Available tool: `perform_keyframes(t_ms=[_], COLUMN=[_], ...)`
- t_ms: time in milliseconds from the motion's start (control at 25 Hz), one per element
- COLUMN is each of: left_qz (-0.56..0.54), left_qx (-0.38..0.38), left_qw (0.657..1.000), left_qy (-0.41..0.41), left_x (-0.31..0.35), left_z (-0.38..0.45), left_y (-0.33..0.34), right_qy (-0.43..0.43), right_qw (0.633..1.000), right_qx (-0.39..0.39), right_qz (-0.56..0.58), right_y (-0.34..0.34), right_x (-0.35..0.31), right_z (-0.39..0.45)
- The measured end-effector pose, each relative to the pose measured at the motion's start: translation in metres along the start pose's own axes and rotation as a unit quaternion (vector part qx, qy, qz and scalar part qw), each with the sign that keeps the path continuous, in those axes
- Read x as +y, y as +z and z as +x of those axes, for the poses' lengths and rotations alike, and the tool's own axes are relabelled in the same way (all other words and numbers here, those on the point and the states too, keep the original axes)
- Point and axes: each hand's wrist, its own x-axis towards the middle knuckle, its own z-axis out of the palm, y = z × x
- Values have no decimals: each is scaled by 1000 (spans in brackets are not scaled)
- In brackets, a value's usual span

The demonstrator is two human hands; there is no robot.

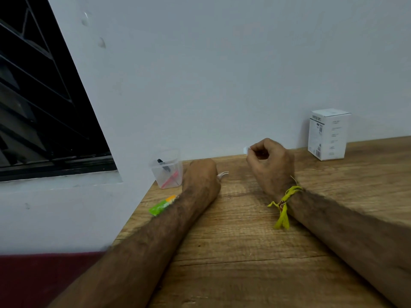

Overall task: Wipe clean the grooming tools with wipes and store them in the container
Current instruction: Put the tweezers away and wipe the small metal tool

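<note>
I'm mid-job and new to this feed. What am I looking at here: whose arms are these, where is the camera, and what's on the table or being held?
There is no machine: these are a person's two bare arms, seen from one camera worn on the head, looking forward and down. The wooden table stands against a wall. The clear plastic container holds a black tool and a red one. A green and orange packet lies beside the left arm, and a white box stands far right. The right hand pinches something small and white in its fingers. The left hand is on something white, mostly hidden.
</note>
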Motion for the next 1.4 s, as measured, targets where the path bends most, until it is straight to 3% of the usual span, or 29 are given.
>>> perform_keyframes(t_ms=[120, 200, 360, 440, 520, 920, 1400], left_qz=[-54, -172, -473, -543, -577, -623, -644], left_qx=[29, 31, 19, 27, 27, -43, -75], left_qw=[998, 984, 870, 824, 800, 770, 754], left_qy=[-4, -34, -135, -160, -166, -130, -107], left_x=[4, 8, 16, 12, 6, 2, 2], left_z=[-9, -18, -40, -43, -38, -38, -42], left_y=[-10, -21, -20, -12, -1, -1, -7], right_qy=[7, 2, -6, -18, -32, -170, -235], right_qw=[1000, 1000, 999, 999, 998, 972, 958], right_qx=[5, -3, -37, -49, -58, -137, -98], right_qz=[0, 2, 4, 6, 5, -86, -132], right_y=[-1, -2, -5, -4, -1, 1, 0], right_x=[-1, -3, -7, -11, -13, -11, -15], right_z=[-2, -2, -5, -7, -8, -11, -14])
